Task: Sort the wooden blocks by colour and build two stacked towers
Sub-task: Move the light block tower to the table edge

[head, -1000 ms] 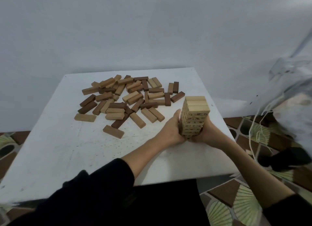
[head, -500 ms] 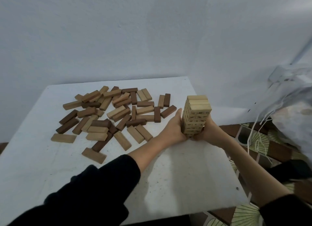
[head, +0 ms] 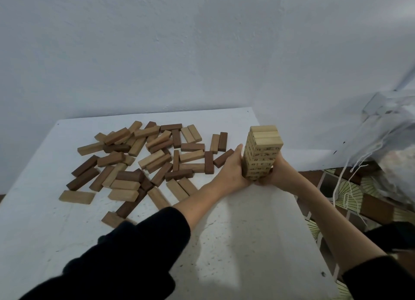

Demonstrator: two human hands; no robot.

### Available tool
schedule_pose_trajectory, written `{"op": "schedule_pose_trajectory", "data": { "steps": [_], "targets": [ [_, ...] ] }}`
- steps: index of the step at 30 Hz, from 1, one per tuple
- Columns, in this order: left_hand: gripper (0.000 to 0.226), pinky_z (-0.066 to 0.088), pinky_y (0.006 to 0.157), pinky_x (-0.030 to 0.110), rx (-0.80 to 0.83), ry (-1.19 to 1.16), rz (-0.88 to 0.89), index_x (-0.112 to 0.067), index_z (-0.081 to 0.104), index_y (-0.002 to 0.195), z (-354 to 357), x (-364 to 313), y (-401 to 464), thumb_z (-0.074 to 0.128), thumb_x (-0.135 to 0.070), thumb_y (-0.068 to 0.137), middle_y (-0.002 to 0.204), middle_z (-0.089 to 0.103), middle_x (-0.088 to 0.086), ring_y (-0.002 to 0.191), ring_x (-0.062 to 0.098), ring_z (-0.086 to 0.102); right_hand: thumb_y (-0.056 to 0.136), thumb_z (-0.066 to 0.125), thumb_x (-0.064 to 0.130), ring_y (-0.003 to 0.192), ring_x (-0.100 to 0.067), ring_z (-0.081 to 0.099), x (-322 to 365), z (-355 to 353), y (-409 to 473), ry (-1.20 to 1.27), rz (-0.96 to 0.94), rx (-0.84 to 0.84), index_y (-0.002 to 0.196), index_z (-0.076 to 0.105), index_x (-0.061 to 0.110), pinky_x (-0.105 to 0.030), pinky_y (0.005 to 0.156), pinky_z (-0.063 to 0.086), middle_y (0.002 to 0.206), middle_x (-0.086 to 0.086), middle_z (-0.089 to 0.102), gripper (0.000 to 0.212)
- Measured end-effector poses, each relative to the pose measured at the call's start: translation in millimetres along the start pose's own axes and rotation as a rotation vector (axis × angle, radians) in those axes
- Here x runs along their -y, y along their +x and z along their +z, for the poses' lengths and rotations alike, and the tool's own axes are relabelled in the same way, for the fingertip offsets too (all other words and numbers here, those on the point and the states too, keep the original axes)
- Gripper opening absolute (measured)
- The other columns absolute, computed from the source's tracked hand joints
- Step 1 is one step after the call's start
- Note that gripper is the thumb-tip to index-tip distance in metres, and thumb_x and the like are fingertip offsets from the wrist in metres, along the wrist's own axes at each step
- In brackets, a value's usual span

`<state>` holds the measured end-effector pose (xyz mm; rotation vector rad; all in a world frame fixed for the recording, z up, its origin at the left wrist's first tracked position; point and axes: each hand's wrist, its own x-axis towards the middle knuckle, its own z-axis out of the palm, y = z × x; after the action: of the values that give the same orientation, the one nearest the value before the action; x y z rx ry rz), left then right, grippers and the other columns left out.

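A tower of small pale numbered blocks (head: 262, 151) stands near the right edge of the white table (head: 247, 243). My left hand (head: 231, 167) presses flat against the tower's left side and my right hand (head: 277, 171) cups its right side and base. A loose heap of larger light and dark brown wooden blocks (head: 148, 162) lies spread over the table's left and middle. None of these larger blocks are stacked.
A pale wall rises right behind the table. To the right, off the table, sits a translucent plastic bag (head: 390, 147) with white strings hanging down over a patterned tiled floor (head: 350, 194). The table's right edge runs close to the tower.
The view has swung up and to the right, so the heap sits further left in frame. Both hands stay clamped on the pale tower, which has hardly moved on the table.
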<state>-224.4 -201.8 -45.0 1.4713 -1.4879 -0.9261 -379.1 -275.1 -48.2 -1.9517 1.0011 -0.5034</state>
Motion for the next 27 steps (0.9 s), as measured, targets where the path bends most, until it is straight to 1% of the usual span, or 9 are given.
{"op": "schedule_pose_trajectory", "data": {
  "steps": [2,5,7,10,13,17,19,22,27],
  "targets": [
    [0.078,0.046,0.072,0.014,0.011,0.026,-0.025,-0.003,0.03,0.139,0,-2,-1,0.073,0.0,0.075,0.098,0.059,0.0,0.083,-0.004,0.059,0.056,0.082,-0.005,0.115,-0.011,0.051,4,0,-3,0.005,-0.004,-0.002,0.141,0.017,0.012,-0.028,0.079,0.056,0.125,0.002,0.043,0.108],
    [0.08,0.045,0.065,0.013,0.027,0.048,-0.039,-0.003,0.024,0.142,-2,-1,-3,0.071,0.002,0.077,0.092,0.055,-0.001,0.076,-0.005,0.058,0.062,0.078,-0.011,0.098,-0.013,0.055,8,0,-11,0.006,0.035,-0.011,0.142,0.01,0.012,-0.036,0.079,0.057,0.114,0.015,0.041,0.108],
    [0.09,0.044,0.075,0.015,0.034,0.101,-0.084,-0.004,0.012,0.148,-3,-2,-7,0.07,0.0,0.079,0.112,0.05,0.008,0.092,0.008,0.056,0.064,0.08,-0.008,0.094,-0.017,0.056,10,1,-15,0.007,0.097,-0.03,0.143,0.006,0.014,-0.035,0.078,0.056,0.114,0.009,0.042,0.11],
    [0.098,0.039,0.076,0.019,0.031,0.124,-0.133,-0.009,0.005,0.15,-5,1,-14,0.071,-0.004,0.078,0.117,0.039,0.005,0.092,0.012,0.044,0.066,0.079,-0.005,0.092,-0.017,0.052,15,2,-26,0.06,0.212,-0.056,0.146,0.001,0.019,-0.03,0.08,0.051,0.119,0.001,0.04,0.115],
    [0.093,0.04,0.071,0.017,-0.014,0.135,-0.147,-0.012,0.014,0.148,-8,-1,-25,0.072,0.0,0.076,0.123,0.039,0.007,0.089,0.013,0.043,0.067,0.079,-0.005,0.092,-0.018,0.05,22,9,-43,0.099,0.284,-0.159,0.143,0.011,0.015,-0.025,0.077,0.048,0.12,-0.002,0.04,0.104],
    [0.087,0.039,0.065,0.006,-0.084,0.118,-0.119,-0.014,0.019,0.149,-13,-4,-50,0.068,0.003,0.08,0.127,0.04,0.0,0.082,0.005,0.041,0.07,0.077,-0.003,0.082,-0.016,0.047,28,29,-75,0.051,0.328,-0.31,0.114,0.031,0.013,-0.02,0.069,0.045,0.105,-0.007,0.043,0.065],
    [0.077,0.038,0.067,0.007,-0.116,0.138,-0.095,-0.015,0.027,0.146,-18,-4,-67,0.066,-0.001,0.082,0.119,0.046,-0.002,0.08,0.004,0.042,0.073,0.074,-0.001,0.08,-0.017,0.045,34,41,-90,0.024,0.323,-0.311,0.106,0.034,0.012,-0.023,0.068,0.044,0.095,-0.007,0.043,0.053],
    [0.052,0.037,0.07,0.008,-0.164,0.167,-0.039,-0.011,0.045,0.135,-31,-1,-95,0.063,-0.006,0.086,0.11,0.052,0.0,0.081,0.006,0.044,0.076,0.07,0.002,0.074,-0.012,0.043,49,63,-106,-0.072,0.302,-0.28,0.1,0.04,0.012,-0.02,0.062,0.039,0.089,-0.003,0.045,0.04],
    [0.029,0.038,0.075,0.005,-0.296,0.211,0.026,-0.015,0.061,0.109,-71,6,-153,0.059,0.001,0.085,0.103,0.054,-0.002,0.085,0.002,0.05,0.08,0.062,0.001,0.079,-0.007,0.041,81,123,-118,-0.14,0.152,-0.157,0.087,0.044,0.012,-0.012,0.067,0.038,0.095,0.003,0.041,0.023]
  ]
}}
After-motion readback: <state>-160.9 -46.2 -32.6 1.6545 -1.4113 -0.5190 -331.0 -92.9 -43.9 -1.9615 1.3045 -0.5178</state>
